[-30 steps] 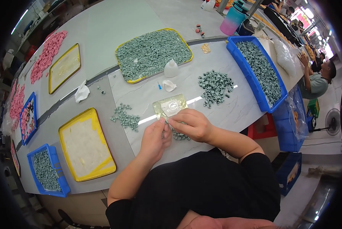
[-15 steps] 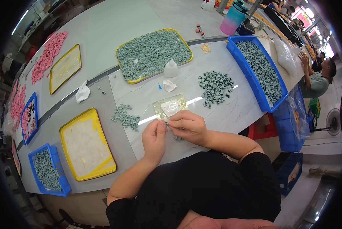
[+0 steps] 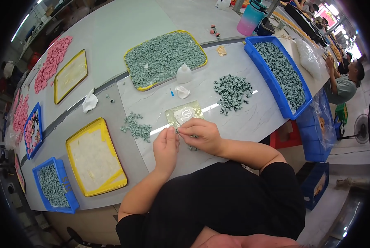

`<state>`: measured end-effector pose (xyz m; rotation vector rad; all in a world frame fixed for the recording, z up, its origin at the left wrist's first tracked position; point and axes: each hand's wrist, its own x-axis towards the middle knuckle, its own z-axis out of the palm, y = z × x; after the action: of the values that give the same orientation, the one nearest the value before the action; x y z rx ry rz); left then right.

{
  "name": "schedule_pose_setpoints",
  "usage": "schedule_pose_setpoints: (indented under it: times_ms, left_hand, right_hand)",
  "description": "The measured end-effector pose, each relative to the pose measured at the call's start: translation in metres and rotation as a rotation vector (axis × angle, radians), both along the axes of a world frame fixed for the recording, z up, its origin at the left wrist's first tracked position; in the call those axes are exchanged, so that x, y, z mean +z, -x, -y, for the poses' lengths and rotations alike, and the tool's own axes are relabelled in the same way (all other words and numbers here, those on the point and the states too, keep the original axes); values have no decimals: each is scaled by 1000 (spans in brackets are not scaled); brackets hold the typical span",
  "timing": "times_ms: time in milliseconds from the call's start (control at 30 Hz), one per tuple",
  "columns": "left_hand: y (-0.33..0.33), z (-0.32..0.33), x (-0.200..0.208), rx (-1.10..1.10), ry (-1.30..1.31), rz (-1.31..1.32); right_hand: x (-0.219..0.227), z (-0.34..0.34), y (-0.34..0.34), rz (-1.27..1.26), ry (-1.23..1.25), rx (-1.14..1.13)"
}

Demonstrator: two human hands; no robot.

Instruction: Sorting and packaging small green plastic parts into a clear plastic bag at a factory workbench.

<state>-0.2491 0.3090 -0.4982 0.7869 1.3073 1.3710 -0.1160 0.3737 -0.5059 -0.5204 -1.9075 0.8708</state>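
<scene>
My left hand (image 3: 166,149) and my right hand (image 3: 202,134) meet fingertip to fingertip over the table. Pinched between them is a small dark green piece (image 3: 177,130), too small to make out in detail. Just beyond the fingers lies a yellowish clear sheet (image 3: 172,115) with a white patch and a ring-like mark. A few more green pieces (image 3: 192,147) show partly under my right hand. To the left is a loose group of pale green pieces (image 3: 136,127); to the right, a heap of darker, shinier green ones (image 3: 232,94).
Beyond the sheet stand a white squeeze bottle (image 3: 184,74), a crumpled white tissue (image 3: 182,92) and a blue tip (image 3: 171,92). A yellow-rimmed tray (image 3: 204,62) of green pieces lies farther back. Blue bins (image 3: 282,97) (image 3: 71,198) flank the table, with a yellow tray (image 3: 96,159) at left.
My joined fingertips have shifted slightly up and left, with the small green piece showing a little more between them. The view has moved slightly; the things on the table stay put.
</scene>
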Motion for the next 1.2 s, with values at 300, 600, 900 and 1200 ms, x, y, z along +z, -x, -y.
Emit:
schedule_pose_setpoints:
  times_ms: [300,600,900,1200]
  left_hand:
    - [-1,1,8,-49,173,314]
    - [-12,13,6,-42,58,78]
    - [-18,13,16,-96,153,282]
    - [-15,11,23,-156,277,267]
  right_hand:
    - [6,1,-6,75,-62,10]
    - [5,15,-9,22,-19,-19]
    - [12,18,-19,22,87,-69]
    - [27,9,-34,134,143,7]
